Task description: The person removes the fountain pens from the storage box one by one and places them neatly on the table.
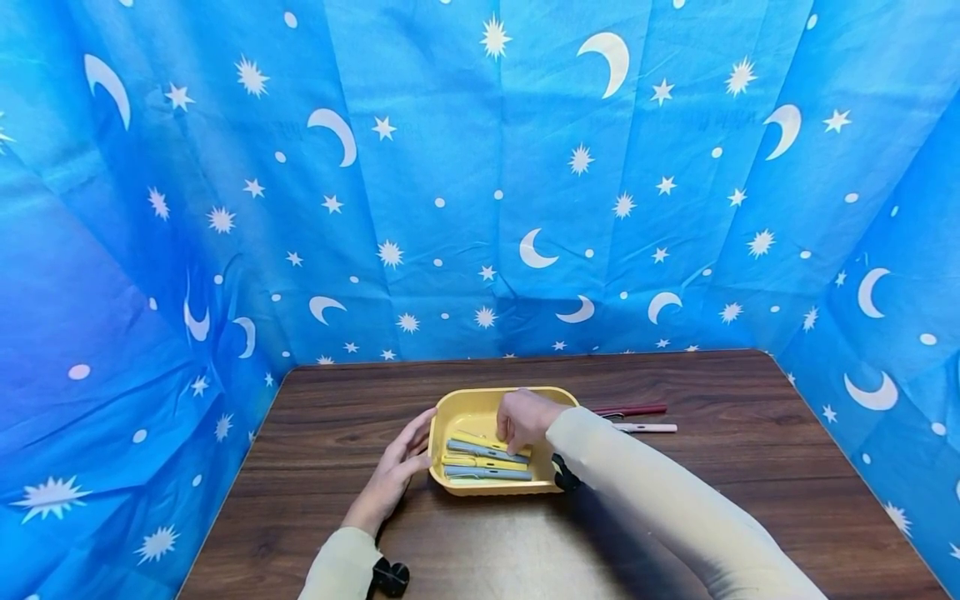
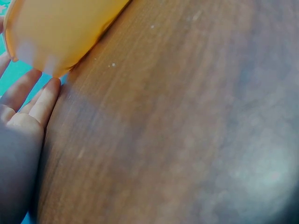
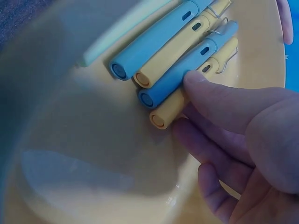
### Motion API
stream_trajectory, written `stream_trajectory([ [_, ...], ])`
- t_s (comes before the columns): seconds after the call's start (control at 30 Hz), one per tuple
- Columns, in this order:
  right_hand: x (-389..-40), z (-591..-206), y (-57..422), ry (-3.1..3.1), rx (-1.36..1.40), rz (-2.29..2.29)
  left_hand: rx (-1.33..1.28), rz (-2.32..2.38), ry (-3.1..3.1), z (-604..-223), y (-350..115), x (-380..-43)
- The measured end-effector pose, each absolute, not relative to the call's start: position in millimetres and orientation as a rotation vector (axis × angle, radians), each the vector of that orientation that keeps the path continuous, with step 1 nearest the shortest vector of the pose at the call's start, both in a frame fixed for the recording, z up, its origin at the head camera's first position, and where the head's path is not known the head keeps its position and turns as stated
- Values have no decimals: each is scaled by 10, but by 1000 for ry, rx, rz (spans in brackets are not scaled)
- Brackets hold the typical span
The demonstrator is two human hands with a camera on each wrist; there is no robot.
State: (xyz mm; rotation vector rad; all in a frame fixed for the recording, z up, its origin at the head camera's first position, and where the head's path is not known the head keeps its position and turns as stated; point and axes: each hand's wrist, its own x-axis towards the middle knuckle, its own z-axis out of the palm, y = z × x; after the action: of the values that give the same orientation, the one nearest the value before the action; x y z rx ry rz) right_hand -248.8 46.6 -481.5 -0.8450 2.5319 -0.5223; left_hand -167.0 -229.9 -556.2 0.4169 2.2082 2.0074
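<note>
A yellow plastic basin [image 1: 498, 491] stands on the table, holding several capped pens laid side by side. My right hand [image 1: 525, 419] reaches down into it. In the right wrist view its thumb and fingers pinch the outermost yellow pen [image 3: 164, 113], the thumb tip also overlapping the blue pen [image 3: 152, 96] beside it. Another yellow pen [image 3: 161, 63], another blue pen [image 3: 140, 56] and a pale green pen [image 3: 119, 39] lie further along the row. My left hand [image 1: 392, 477] rests against the basin's left wall from outside, fingers extended, as the left wrist view also shows.
Right of the basin, partly behind the right sleeve, a dark red pen [image 1: 641, 409] and a pale pink pen [image 1: 651, 428] lie on the wooden table [image 1: 322, 442]. A blue curtain [image 1: 450, 225] with moons and stars encloses the back and sides.
</note>
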Motion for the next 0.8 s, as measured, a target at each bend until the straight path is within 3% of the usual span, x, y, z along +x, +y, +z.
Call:
stream_trajectory([
  [0.8, -2486, -4802, 622, 2458, -911, -628, 495, 2025, 2200, -5579, -2318, -1666],
])
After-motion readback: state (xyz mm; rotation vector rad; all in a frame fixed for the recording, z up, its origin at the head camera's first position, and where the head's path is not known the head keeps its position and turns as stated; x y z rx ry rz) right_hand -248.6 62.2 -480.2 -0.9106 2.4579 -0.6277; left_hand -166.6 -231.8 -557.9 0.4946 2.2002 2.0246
